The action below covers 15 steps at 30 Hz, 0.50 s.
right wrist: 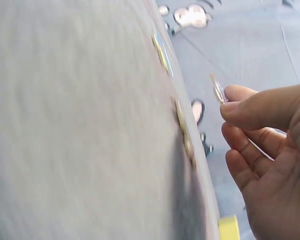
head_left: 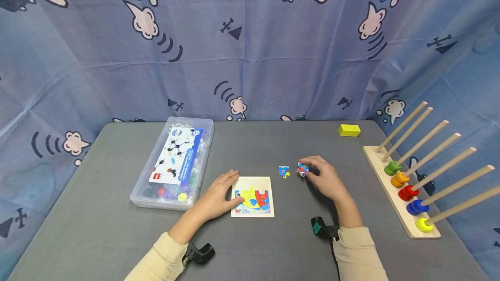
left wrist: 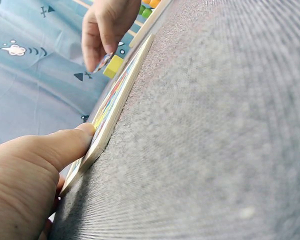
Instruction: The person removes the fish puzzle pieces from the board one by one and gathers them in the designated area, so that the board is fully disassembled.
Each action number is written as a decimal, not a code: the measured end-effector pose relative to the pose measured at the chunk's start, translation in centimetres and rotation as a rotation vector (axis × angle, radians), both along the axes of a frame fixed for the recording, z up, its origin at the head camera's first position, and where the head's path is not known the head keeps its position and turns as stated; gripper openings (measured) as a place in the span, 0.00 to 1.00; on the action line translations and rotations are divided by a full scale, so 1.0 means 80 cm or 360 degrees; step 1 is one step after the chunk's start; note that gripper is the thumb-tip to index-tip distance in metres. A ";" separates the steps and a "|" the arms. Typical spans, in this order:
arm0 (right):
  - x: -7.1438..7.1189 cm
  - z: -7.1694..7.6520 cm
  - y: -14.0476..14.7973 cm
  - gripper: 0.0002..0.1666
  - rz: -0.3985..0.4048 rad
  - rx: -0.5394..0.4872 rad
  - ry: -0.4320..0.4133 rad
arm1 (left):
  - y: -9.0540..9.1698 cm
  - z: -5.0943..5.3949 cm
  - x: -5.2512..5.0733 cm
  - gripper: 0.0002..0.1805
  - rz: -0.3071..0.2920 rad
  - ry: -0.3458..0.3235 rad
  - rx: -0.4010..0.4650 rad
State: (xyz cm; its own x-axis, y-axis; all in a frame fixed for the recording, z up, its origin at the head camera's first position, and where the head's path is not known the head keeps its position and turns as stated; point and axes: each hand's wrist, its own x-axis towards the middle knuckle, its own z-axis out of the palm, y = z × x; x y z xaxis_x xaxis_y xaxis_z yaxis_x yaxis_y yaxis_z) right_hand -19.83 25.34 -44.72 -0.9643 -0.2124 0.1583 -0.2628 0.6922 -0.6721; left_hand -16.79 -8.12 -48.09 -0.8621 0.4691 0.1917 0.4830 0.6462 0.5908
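Observation:
A small square jigsaw puzzle in a pale wooden frame (head_left: 252, 215) lies on the table, showing a yellow, red and blue picture. My left hand (head_left: 219, 194) rests at its left side, fingers stretched along the edge and thumb (left wrist: 72, 145) on top of the board. Right of the board, my right hand (head_left: 322, 177) pinches a small puzzle piece (right wrist: 218, 92) between thumb and fingertips, above the table. One loose piece (head_left: 284, 171) lies between board and right hand. Another piece (right wrist: 185, 130) lies on the table below the held one, seen edge-on in the right wrist view.
A clear plastic case (head_left: 136, 200) with a printed molecule sheet stands at the left. On the right is a wooden peg stand (head_left: 410, 224) with coloured rings and tall slanting pegs. A yellow block (head_left: 349, 130) sits near the back edge, before a patterned blue curtain (head_left: 250, 47).

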 end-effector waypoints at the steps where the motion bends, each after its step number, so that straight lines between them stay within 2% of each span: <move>1: 0.000 -0.001 0.006 0.21 -0.0021 0.0002 -0.0008 | 0.000 0.000 0.000 0.37 0.0000 0.0003 -0.0002; 9: 0.000 -0.010 0.043 0.22 -0.0139 0.0010 -0.0060 | 0.000 -0.001 -0.001 0.38 0.0003 0.0004 -0.0012; 15: 0.001 -0.015 0.056 0.21 -0.0191 0.0046 -0.0082 | 0.000 0.000 0.000 0.37 0.0006 0.0000 -0.0010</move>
